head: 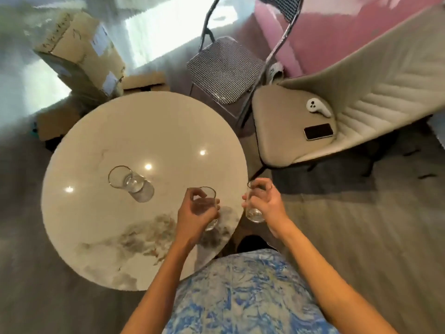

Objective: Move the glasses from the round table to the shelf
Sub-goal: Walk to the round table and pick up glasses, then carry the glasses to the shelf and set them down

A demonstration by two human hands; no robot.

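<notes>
An empty glass (131, 183) stands on the counter (96, 237); the left grip (195, 213) curls round a second glass (209, 197) over the counter's edge, the right grip (269, 203) round a third glass (254, 213) just off that edge.

Head camera looks steeply down, close over round table (115, 131).

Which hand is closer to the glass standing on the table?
Left. The left hand is over the table, right of the glass; the right hand is past its edge.

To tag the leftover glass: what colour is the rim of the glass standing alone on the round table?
Gold-toned, on the clear drinking glass; head view.
</notes>
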